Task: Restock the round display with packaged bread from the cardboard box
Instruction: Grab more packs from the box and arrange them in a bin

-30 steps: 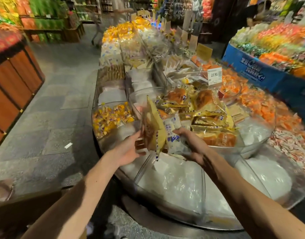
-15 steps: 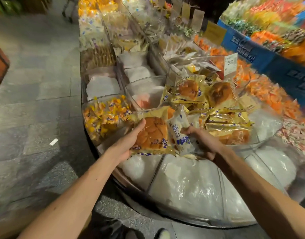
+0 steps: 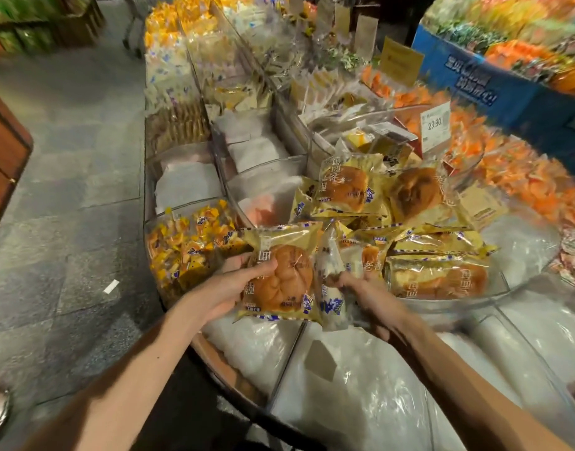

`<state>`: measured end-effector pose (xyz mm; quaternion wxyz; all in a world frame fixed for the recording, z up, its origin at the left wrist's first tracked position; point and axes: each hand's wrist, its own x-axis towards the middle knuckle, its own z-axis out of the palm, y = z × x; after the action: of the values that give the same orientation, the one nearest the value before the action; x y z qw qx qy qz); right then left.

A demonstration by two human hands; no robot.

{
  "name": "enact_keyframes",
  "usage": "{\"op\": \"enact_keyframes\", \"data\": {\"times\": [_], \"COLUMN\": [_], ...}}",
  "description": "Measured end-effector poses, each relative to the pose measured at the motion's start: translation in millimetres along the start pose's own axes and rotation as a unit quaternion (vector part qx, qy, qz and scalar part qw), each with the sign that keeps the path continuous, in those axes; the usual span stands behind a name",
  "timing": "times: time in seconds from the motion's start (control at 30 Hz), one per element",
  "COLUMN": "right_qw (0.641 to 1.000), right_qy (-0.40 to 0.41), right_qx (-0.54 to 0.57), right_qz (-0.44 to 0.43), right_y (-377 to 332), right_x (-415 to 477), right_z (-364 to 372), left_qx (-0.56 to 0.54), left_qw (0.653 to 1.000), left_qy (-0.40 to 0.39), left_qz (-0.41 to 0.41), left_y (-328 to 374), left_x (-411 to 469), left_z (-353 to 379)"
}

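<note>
Gripping bun pkg (image 3: 284, 281) w/ L hand (image 3: 226, 289) fingers | yellow-clear wrap, round brown bun | R hand (image 3: 369, 296) fingers pinch white-blue pkg (image 3: 332, 302)

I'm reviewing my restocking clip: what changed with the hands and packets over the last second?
The left hand turned its bread packet from edge-on to face-up, still gripping it. The right hand keeps holding the white packet beside it. The bread pile looks unchanged.
</note>
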<state>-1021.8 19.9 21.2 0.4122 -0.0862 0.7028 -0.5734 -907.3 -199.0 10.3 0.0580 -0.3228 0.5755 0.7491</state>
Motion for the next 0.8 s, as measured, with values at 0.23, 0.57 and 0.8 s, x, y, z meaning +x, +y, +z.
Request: {"op": "enact_keyframes", "data": {"times": [0.23, 0.57, 0.8], "right_qw": [0.998, 0.99, 0.981], "right_qy": [0.034, 0.136, 0.169], "right_qx": [0.036, 0.034, 0.088], "right_qz": [0.041, 0.035, 0.023], "right_y": [-2, -20, -53], "right_x": [6, 16, 8], "right_z": [-9, -23, -9], "left_qx": [0.049, 0.052, 0.153], "left_qw": [0.998, 0.995, 0.953], "left_qy": [-0.034, 0.006, 0.116], "left_qz": [-0.013, 0.086, 0.233], "left_y": [23, 113, 176], "left_x": [31, 89, 185], "left_z": [-7, -64, -91]}}
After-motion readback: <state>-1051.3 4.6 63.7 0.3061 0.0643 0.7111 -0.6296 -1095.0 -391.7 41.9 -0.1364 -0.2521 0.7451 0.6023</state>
